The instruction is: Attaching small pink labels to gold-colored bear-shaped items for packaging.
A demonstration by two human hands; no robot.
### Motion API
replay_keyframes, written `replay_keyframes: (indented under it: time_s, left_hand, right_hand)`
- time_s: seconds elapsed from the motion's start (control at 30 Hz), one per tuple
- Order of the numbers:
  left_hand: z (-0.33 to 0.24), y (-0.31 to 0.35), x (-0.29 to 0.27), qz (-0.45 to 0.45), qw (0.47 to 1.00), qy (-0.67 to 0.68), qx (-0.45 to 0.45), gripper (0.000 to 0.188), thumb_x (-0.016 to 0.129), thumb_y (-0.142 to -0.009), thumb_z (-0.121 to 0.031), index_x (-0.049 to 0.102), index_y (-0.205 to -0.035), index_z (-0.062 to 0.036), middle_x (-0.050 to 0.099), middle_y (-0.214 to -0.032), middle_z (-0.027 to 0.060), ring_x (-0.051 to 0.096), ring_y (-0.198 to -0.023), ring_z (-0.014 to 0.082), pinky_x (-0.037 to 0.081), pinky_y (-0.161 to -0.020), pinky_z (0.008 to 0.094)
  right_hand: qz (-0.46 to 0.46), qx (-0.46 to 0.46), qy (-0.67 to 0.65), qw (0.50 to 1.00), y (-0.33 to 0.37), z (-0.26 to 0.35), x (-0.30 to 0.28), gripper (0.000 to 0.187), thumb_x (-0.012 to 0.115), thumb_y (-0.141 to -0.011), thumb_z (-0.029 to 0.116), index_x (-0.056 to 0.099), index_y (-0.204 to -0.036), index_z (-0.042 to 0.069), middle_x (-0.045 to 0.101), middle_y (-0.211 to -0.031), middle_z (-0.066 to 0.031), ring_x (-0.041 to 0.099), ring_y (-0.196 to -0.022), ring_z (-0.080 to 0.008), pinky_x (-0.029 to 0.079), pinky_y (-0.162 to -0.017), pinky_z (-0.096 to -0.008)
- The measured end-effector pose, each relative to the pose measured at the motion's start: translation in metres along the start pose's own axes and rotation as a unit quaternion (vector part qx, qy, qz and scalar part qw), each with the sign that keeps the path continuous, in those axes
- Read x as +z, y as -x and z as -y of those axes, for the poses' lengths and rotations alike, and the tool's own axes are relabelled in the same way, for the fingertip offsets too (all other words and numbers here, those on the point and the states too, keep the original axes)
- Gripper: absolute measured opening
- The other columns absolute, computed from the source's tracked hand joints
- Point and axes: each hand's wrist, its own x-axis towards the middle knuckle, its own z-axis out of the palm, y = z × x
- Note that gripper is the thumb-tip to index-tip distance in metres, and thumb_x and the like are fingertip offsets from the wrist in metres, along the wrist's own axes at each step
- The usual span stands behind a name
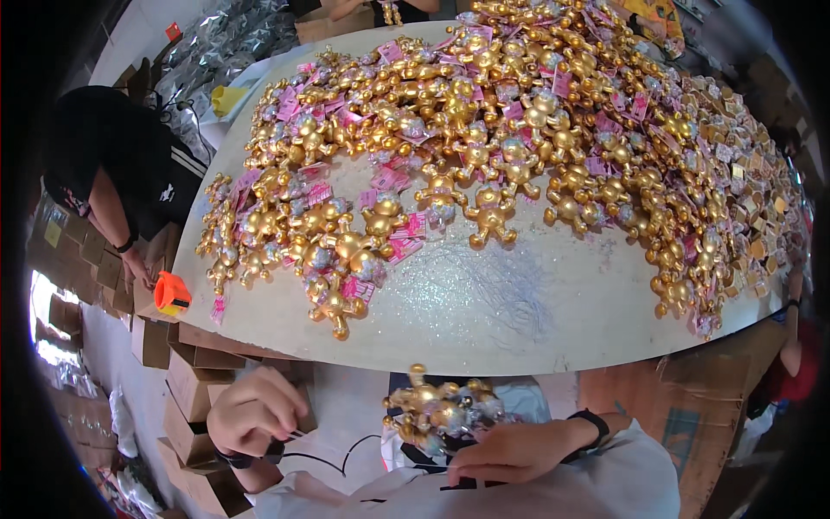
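A bunch of shiny gold bear-shaped figures [432, 405], with clear plastic about them, is in front of my body below the table's near edge. My right hand [510, 454] is closed at the lower right side of this bunch, its fingers bent down and partly hidden. To the left and apart from the bunch, my left hand [257, 411] is raised with thumb and fingers pinched together. Something small and dark shows at its fingertips, too small to name. A thin black cord [346, 463] loops between my wrists.
The white table [415, 320] bears a large heap of gold bear figures [484, 130] with pink tags. Small brown-and-white pieces [743, 173] are piled at right. Silvery threads [514, 285] lie near the middle. An orange tape dispenser [172, 292] sits at the left edge, beside a person [121, 164] and cardboard boxes [190, 389].
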Motion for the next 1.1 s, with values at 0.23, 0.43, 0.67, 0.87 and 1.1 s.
replay_keyframes:
  time_s: [0.23,0.43,0.67,0.87,1.1]
  left_hand:
    - [-0.023,0.026,0.011,0.356,0.915,-0.029,-0.189,0.013,0.051,-0.091,-0.010,0.051,-0.103,-0.0041,0.058,-0.092,0.0103,0.057,-0.060,0.0273,0.050,-0.058,0.0301]
    - [-0.077,-0.028,0.009,0.442,0.887,0.125,0.043,0.013,0.049,-0.093,-0.014,0.055,-0.090,-0.0025,0.058,-0.077,0.0094,0.056,-0.054,0.0200,0.046,-0.051,0.0282]
    - [-0.096,-0.054,0.017,0.295,0.834,0.414,0.217,0.023,0.050,-0.092,-0.016,0.055,-0.074,-0.0032,0.056,-0.060,0.0083,0.052,-0.046,0.0126,0.041,-0.042,0.0273]
    - [-0.107,-0.031,-0.040,-0.105,0.851,0.510,0.064,0.039,0.042,-0.095,-0.030,0.049,-0.113,0.0037,0.058,-0.095,0.0166,0.060,-0.078,0.0242,0.048,-0.067,0.0338]
    - [-0.091,-0.128,-0.245,-0.447,0.893,0.024,-0.050,0.046,0.036,-0.098,-0.028,0.038,-0.134,0.0002,0.044,-0.129,0.0158,0.045,-0.116,0.0235,0.037,-0.096,0.0325]
  right_hand:
    - [-0.007,0.104,-0.018,0.994,0.019,-0.004,-0.007,0.020,0.040,-0.099,0.015,0.056,-0.107,0.005,0.058,-0.077,-0.0123,0.057,-0.066,-0.0243,0.043,-0.062,-0.0343]
    - [0.107,0.014,-0.023,0.994,0.003,-0.004,-0.006,0.023,0.039,-0.099,0.014,0.057,-0.105,0.000,0.061,-0.086,-0.0151,0.059,-0.075,-0.0292,0.045,-0.068,-0.0347]
    - [0.252,-0.061,-0.145,0.955,-0.002,-0.008,0.009,0.032,0.035,-0.101,0.019,0.058,-0.096,-0.002,0.061,-0.079,-0.0128,0.058,-0.073,-0.0235,0.043,-0.066,-0.0328]
    - [-0.072,0.009,-0.101,0.992,0.018,0.049,-0.006,0.031,0.045,-0.097,0.022,0.049,-0.119,0.001,0.058,-0.094,-0.0080,0.056,-0.086,-0.0193,0.043,-0.079,-0.0325]
    - [-0.523,-0.010,0.295,0.800,0.082,0.099,-0.199,0.023,0.056,-0.092,0.017,0.057,-0.111,0.004,0.058,-0.104,-0.0076,0.056,-0.098,-0.0146,0.045,-0.084,-0.0280]
